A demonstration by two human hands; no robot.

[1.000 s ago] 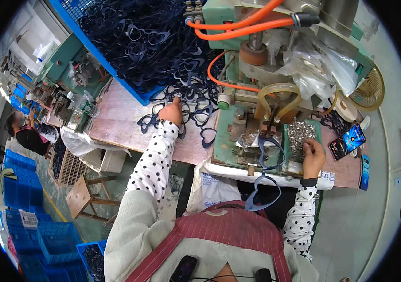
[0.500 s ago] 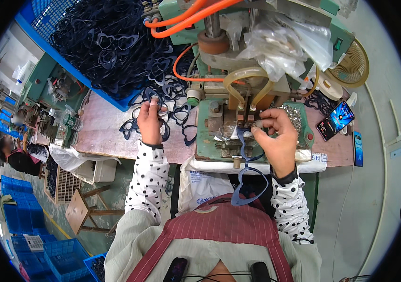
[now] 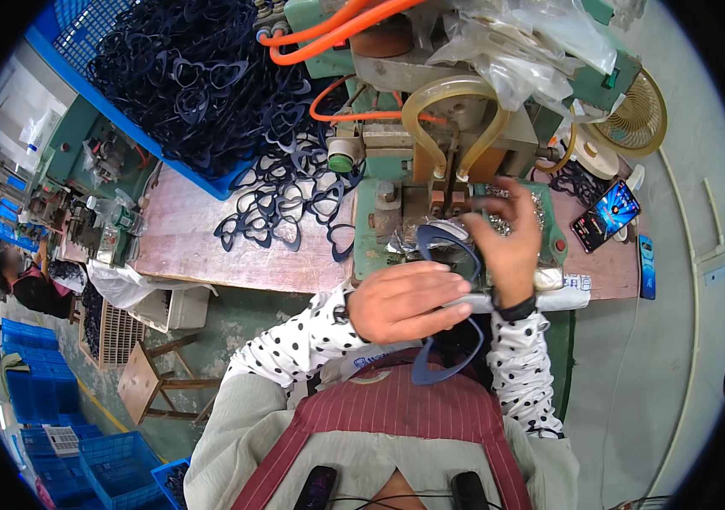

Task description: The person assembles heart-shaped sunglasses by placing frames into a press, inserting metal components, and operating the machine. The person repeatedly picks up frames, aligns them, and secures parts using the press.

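A dark blue plastic glasses frame [image 3: 445, 374] hangs lengthwise at the front of a green bench press [image 3: 366, 223]. Its upper loop lies just below the press's copper-coloured tips [image 3: 437, 202], and its lower loop reaches down over my apron. My left hand [image 3: 405, 302] is closed around the middle of this frame, the back of the hand hiding part of it. To the right of the tips, my right hand [image 3: 511, 242] is raised over a heap of small shiny metal parts [image 3: 539, 202]. Motion smears its fingers, so their grip is unclear.
Loose dark glasses frames [image 3: 282, 204] lie on the table left of the press, below a blue crate [image 3: 209, 183] heaped with more. Orange hoses [image 3: 328, 38] and clear plastic bags [image 3: 519, 55] hang above. Two phones [image 3: 607, 217] [image 3: 648, 268] and a fan [image 3: 634, 115] are at right.
My left hand has moved from the loose frames on the table, rightward and nearer, to the frame at the press. My right hand has shifted slightly, its fingers leaving the tips.
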